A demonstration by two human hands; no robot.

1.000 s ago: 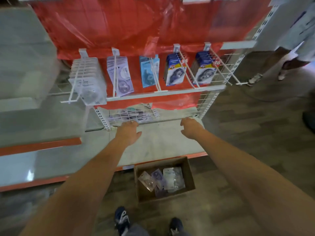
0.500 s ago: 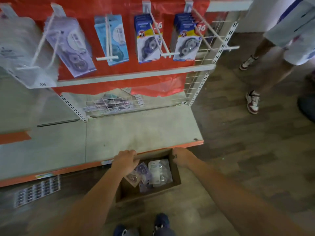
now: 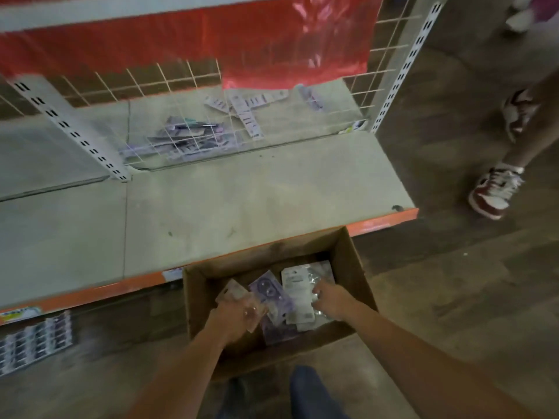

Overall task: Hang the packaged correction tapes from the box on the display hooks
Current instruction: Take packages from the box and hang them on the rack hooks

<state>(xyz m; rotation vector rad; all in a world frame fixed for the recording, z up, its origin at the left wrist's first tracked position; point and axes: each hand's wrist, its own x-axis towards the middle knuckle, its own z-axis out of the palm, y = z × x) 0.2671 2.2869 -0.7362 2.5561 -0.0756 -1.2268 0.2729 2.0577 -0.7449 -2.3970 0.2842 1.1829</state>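
Note:
An open cardboard box [image 3: 354, 261] stands on the floor against the shelf's orange edge. Inside lie several packaged correction tapes: a purple pack [image 3: 269, 293] in the middle and white-backed packs [image 3: 298, 279] to its right. My left hand [image 3: 234, 317] is inside the box at its left side, with its fingers curled round a clear blister pack [image 3: 236, 293]. At the box's right side, my right hand [image 3: 331, 300] touches the white-backed packs with extended fingers. The display hooks are out of view above.
A grey base shelf [image 3: 242, 201] with an orange front edge [image 3: 381, 226] lies beyond the box. Behind a wire grid, loose packs [image 3: 187, 137] sit at the back. Another person's sneakers [image 3: 496, 192] stand at the right. My own shoes [image 3: 308, 391] are just below the box.
The view dropped from the hooks to the floor. Both hands came down from the wire grid, past the box's rim, and now reach inside; the left one has taken hold of a pack.

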